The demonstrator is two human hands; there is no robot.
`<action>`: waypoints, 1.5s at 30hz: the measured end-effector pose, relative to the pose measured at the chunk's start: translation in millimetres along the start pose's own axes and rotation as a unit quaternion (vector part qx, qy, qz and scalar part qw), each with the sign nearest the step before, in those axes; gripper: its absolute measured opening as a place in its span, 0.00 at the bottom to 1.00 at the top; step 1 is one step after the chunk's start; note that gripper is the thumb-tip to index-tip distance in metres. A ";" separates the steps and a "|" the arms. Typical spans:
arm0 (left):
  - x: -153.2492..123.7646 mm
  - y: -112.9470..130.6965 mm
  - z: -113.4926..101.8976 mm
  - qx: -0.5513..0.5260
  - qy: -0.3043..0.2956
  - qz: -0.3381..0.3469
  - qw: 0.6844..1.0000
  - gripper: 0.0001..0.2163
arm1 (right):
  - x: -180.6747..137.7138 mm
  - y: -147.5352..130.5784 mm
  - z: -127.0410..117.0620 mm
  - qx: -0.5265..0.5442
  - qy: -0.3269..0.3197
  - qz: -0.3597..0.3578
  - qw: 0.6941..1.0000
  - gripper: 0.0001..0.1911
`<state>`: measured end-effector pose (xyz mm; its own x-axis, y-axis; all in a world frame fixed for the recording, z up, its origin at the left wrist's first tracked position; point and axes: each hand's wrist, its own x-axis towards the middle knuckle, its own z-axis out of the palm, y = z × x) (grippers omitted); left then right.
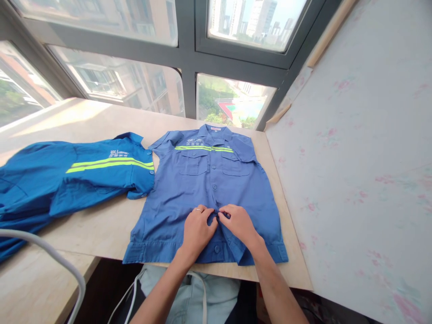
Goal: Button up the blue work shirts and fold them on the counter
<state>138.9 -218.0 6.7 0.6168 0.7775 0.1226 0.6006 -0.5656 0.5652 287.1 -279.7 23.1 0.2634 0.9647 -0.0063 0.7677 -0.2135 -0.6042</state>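
Note:
A blue short-sleeved work shirt [172, 193] lies face up on the wooden table, its collar toward the window and its hem at the near edge. Yellow reflective stripes cross its chest. My left hand [200, 225], with a ring on one finger, pinches the front placket in the lower half. Opposite it, my right hand [236, 222] pinches the placket's other edge, fingertips almost touching the left ones. Whatever button sits between the fingers is hidden. Buttons above look fastened; a lower button [217, 249] shows near the hem, where the right flap lies folded aside.
To the left lies a second, darker blue work jacket [97, 180] with yellow stripes, touching the shirt's sleeve. A pale wall [354, 180] bounds the table [101, 236] on the right, windows at the back. A white cable [50, 249] arches at the lower left.

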 end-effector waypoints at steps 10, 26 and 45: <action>0.7 -1.2 9.3 -0.025 0.079 0.004 0.997 0.06 | -0.8 11.6 1.0 0.061 0.040 -0.013 0.997 0.09; -0.4 -0.9 8.4 -0.060 0.079 -0.023 0.995 0.05 | -1.9 23.5 0.2 0.199 -0.025 0.018 0.980 0.10; 4.3 -10.5 5.1 -0.061 -0.017 0.087 0.994 0.10 | -5.0 24.6 1.7 0.261 -0.048 -0.014 0.964 0.12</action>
<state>137.9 -210.1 -2.9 0.7237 0.6603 0.2007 0.4182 -0.6510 0.6335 303.7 -289.5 6.9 0.1728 0.9840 -0.0428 0.3686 -0.1049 -0.9236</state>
